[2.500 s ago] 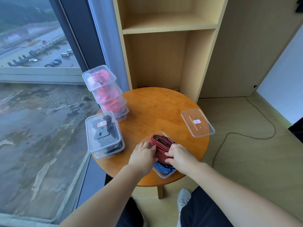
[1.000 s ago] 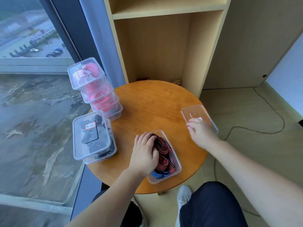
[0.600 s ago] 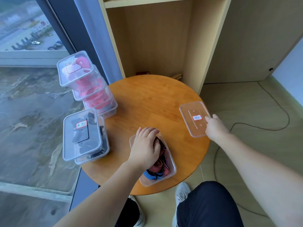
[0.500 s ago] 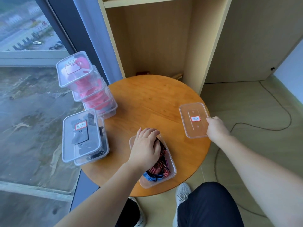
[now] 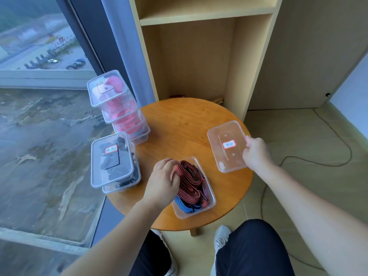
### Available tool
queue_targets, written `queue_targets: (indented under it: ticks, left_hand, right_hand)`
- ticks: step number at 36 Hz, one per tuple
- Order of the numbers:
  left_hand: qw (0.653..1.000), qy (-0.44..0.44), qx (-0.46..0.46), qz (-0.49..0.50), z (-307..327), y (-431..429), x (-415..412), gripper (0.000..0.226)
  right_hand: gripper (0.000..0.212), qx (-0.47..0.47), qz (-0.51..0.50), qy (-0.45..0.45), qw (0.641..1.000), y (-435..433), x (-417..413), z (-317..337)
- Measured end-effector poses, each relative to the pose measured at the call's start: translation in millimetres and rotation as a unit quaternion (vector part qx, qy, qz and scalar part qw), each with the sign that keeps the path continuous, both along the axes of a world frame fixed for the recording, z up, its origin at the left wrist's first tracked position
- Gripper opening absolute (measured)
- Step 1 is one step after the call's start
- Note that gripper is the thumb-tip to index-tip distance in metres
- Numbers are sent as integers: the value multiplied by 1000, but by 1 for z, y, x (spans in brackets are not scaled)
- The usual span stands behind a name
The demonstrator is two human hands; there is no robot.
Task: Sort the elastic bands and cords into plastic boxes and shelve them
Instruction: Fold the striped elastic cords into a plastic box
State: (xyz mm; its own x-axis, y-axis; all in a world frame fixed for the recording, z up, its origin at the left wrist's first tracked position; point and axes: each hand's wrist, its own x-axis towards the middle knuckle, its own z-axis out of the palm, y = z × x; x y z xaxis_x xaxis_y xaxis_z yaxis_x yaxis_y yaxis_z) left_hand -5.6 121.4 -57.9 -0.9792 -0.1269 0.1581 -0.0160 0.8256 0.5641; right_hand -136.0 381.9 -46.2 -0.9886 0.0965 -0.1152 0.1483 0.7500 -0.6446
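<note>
Open box (image 5: 180, 213) sits on the round counter (image 5: 183, 124), toward its near edge. Inside it, red-and-black bands (image 5: 189, 180) are coiled high, proud of the rim, over blue bands (image 5: 187, 205) at the near end. Left hand (image 5: 162, 183) is at the box's left side, fingers curled onto the red-and-black coil and holding it down.

Right of the box and a little beyond is the clear lid (image 5: 225, 144) with a red-framed label, pinched at its right edge by the right hand (image 5: 256, 154). It looks lifted and tilted.

Left of the box is a lidded box of dark items (image 5: 111, 160); beyond that, a stack of lidded boxes with pink contents (image 5: 119, 108). Farthest beyond the box stands the wooden shelf unit (image 5: 199, 56).

Step in hand, as I read it: closing this box. Next move calls for carrying the lid over the box, squaring it to the rim and pressing down — but the coil must be tucked below the rim first and the left hand drawn clear, or the lid won't seat.
</note>
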Motion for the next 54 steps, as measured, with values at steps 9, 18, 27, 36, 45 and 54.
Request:
queue_targets:
  ticks: [9, 18, 27, 36, 45, 54]
  left_hand:
    - [998, -26, 39, 41, 6, -9, 37, 35]
    - [974, -78, 155, 148, -7, -1, 49, 48]
    - [969, -104, 162, 151, -14, 13, 36, 37]
    - [990, -99, 73, 67, -18, 12, 33, 36]
    - [996, -81, -31, 30, -26, 18, 29, 34]
    - [984, -112, -137, 16, -11, 23, 23, 52]
  right_hand:
    - [57, -73, 133, 14, 988, -66, 80, 9]
    - [55, -63, 144, -49, 986, -94, 127, -5]
    - [37, 123, 175, 17, 977, -102, 117, 2]
    - [64, 137, 301, -20, 943, -115, 97, -12]
    - [50, 84, 243, 35, 966, -112, 98, -20]
    - [59, 89, 244, 32, 965, -109, 95, -23]
